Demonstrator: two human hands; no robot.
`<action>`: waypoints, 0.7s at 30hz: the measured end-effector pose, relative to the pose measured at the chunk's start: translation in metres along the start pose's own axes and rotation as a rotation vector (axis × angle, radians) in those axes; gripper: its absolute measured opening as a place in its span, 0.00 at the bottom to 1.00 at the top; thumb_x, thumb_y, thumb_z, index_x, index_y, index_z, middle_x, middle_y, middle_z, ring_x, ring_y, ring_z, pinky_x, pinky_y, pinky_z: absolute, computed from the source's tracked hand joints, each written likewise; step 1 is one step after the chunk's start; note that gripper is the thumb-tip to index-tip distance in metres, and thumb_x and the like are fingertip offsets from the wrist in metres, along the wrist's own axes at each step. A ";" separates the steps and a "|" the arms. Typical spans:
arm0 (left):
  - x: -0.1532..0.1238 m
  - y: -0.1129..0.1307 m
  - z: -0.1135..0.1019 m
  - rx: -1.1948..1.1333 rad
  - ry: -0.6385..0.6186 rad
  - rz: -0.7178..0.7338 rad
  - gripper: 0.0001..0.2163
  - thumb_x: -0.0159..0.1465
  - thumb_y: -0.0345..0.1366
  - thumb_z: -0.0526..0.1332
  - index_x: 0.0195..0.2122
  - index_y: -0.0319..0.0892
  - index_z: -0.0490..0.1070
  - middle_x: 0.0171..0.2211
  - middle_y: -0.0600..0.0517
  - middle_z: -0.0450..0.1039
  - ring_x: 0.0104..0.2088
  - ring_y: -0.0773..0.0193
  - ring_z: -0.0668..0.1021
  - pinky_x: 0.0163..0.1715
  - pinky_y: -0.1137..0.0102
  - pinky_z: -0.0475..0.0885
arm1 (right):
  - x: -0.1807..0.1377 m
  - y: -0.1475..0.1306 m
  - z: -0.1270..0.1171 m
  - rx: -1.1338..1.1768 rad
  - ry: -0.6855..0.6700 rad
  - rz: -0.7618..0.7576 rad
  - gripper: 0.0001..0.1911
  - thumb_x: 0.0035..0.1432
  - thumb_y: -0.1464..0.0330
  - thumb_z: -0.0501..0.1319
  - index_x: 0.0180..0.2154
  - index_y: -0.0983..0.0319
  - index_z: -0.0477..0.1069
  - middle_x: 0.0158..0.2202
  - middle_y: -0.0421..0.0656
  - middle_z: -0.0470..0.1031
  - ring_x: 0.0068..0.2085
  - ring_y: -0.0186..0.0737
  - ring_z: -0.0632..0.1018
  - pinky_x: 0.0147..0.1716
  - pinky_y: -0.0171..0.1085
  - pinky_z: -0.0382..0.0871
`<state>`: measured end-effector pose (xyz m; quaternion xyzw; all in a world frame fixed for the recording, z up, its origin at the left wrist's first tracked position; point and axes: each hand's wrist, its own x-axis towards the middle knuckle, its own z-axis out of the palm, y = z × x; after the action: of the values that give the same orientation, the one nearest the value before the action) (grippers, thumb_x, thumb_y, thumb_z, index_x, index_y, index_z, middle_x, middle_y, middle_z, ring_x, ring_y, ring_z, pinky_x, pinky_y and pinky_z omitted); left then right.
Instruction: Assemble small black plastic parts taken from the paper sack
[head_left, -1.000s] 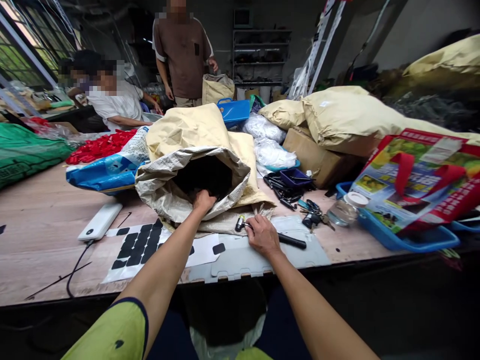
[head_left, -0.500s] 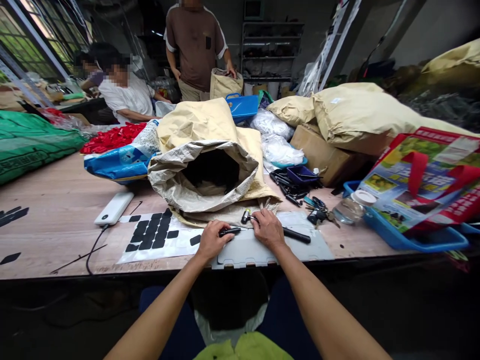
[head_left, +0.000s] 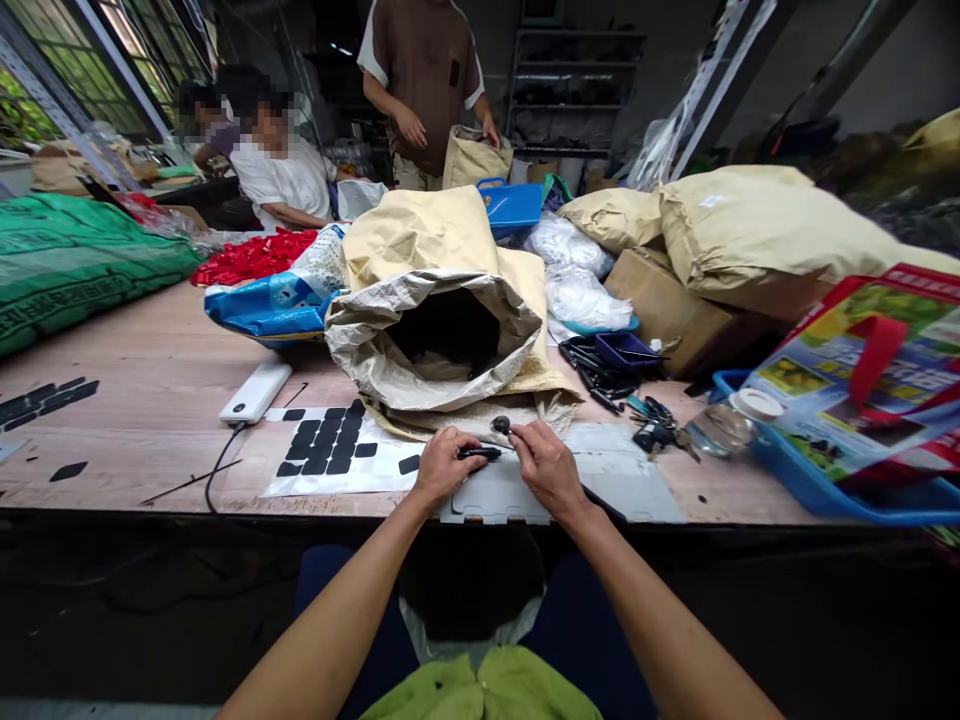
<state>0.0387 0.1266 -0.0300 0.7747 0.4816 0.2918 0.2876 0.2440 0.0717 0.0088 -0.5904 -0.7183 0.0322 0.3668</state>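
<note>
My left hand (head_left: 448,468) is closed on a slim black stick-like part (head_left: 480,454), holding it low over a grey board (head_left: 637,478) at the table's front edge. In my right hand (head_left: 551,468) is a small hammer, gripped by the shaft close to its head. The dark hammer head (head_left: 501,425) points left, just above the black part and apart from it. Its black handle (head_left: 604,504) runs back beneath my right wrist. Behind both hands, a large woven sack (head_left: 360,350) lies on its side, its dark mouth facing me.
Left of the board lie a white sheet with black stickers (head_left: 322,442) and a power bank (head_left: 255,392) with a cable. To the right are black parts (head_left: 592,375), keys (head_left: 660,430), a jar (head_left: 724,425) and a blue tray (head_left: 847,505). Co-workers (head_left: 424,90) are beyond the sacks.
My right hand has lifted and turned the hammer; its head is raised and the handle now tips down under my wrist. The left hand keeps the black part. The view has shifted.
</note>
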 end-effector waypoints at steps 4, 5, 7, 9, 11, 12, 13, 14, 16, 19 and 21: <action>0.000 -0.003 0.002 -0.020 0.017 0.014 0.09 0.59 0.39 0.71 0.41 0.50 0.82 0.38 0.52 0.76 0.43 0.58 0.74 0.47 0.64 0.67 | -0.005 -0.020 0.001 0.018 -0.017 -0.036 0.15 0.72 0.64 0.51 0.49 0.58 0.74 0.38 0.45 0.73 0.42 0.40 0.75 0.45 0.37 0.70; 0.000 -0.003 0.002 -0.026 0.021 0.019 0.09 0.59 0.39 0.71 0.41 0.50 0.82 0.38 0.52 0.76 0.43 0.58 0.74 0.47 0.64 0.67 | -0.006 -0.023 0.001 0.015 -0.005 -0.033 0.16 0.72 0.64 0.50 0.51 0.58 0.74 0.39 0.45 0.74 0.43 0.40 0.75 0.46 0.37 0.69; 0.000 -0.004 0.002 -0.026 0.022 0.024 0.09 0.59 0.39 0.71 0.41 0.49 0.82 0.38 0.52 0.76 0.43 0.58 0.74 0.47 0.64 0.68 | -0.008 -0.027 0.003 -0.010 -0.016 -0.014 0.16 0.72 0.64 0.50 0.52 0.58 0.74 0.40 0.46 0.74 0.44 0.41 0.75 0.47 0.37 0.69; 0.000 -0.003 0.002 -0.009 0.017 0.017 0.09 0.60 0.38 0.71 0.41 0.49 0.82 0.37 0.52 0.75 0.42 0.58 0.74 0.46 0.64 0.68 | -0.010 -0.029 0.004 -0.059 -0.090 0.006 0.16 0.72 0.65 0.51 0.51 0.57 0.75 0.39 0.46 0.74 0.43 0.41 0.75 0.45 0.36 0.69; -0.001 -0.002 0.002 0.011 0.017 0.005 0.09 0.59 0.38 0.70 0.42 0.49 0.82 0.37 0.52 0.75 0.42 0.58 0.74 0.45 0.64 0.68 | -0.011 -0.029 0.004 -0.096 -0.149 0.025 0.15 0.71 0.66 0.51 0.49 0.57 0.76 0.38 0.45 0.74 0.41 0.40 0.75 0.42 0.34 0.68; -0.001 -0.002 0.003 0.014 0.017 0.003 0.09 0.59 0.38 0.71 0.42 0.50 0.82 0.37 0.52 0.75 0.42 0.58 0.74 0.45 0.64 0.68 | -0.012 -0.028 0.003 -0.102 -0.148 0.036 0.15 0.71 0.66 0.51 0.49 0.57 0.76 0.38 0.45 0.74 0.41 0.39 0.75 0.42 0.34 0.68; -0.001 -0.002 0.003 0.012 0.019 0.003 0.09 0.59 0.38 0.71 0.42 0.50 0.82 0.37 0.52 0.75 0.42 0.58 0.74 0.46 0.64 0.68 | -0.012 -0.028 0.002 -0.100 -0.126 0.046 0.15 0.71 0.65 0.51 0.49 0.57 0.76 0.38 0.45 0.74 0.41 0.39 0.75 0.43 0.34 0.68; -0.001 -0.002 0.003 0.008 0.021 0.006 0.09 0.59 0.38 0.71 0.42 0.50 0.82 0.38 0.52 0.75 0.43 0.58 0.74 0.46 0.64 0.68 | -0.012 -0.027 0.000 -0.094 -0.092 0.055 0.16 0.72 0.65 0.50 0.50 0.58 0.75 0.39 0.45 0.74 0.42 0.39 0.75 0.44 0.34 0.67; -0.001 -0.001 0.003 0.001 0.022 0.012 0.09 0.59 0.39 0.71 0.41 0.50 0.82 0.38 0.52 0.76 0.43 0.58 0.74 0.47 0.63 0.68 | -0.013 -0.026 -0.003 -0.091 -0.038 0.064 0.17 0.73 0.64 0.49 0.50 0.58 0.75 0.40 0.45 0.74 0.42 0.39 0.75 0.46 0.34 0.67; 0.000 0.000 0.002 0.007 0.019 0.011 0.09 0.59 0.38 0.71 0.41 0.49 0.82 0.37 0.52 0.75 0.43 0.58 0.74 0.46 0.64 0.68 | -0.018 -0.024 -0.006 -0.121 -0.072 0.059 0.17 0.72 0.63 0.50 0.49 0.58 0.75 0.39 0.45 0.74 0.42 0.39 0.75 0.44 0.34 0.67; 0.000 0.000 0.002 0.015 0.014 0.008 0.09 0.59 0.38 0.71 0.41 0.49 0.82 0.37 0.52 0.75 0.43 0.58 0.74 0.46 0.64 0.67 | -0.019 -0.021 -0.006 -0.138 -0.113 0.059 0.15 0.72 0.64 0.51 0.48 0.57 0.76 0.38 0.44 0.74 0.41 0.38 0.75 0.41 0.33 0.66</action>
<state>0.0401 0.1260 -0.0314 0.7765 0.4829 0.2949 0.2773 0.2305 0.0461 0.0137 -0.6324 -0.7207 0.0265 0.2829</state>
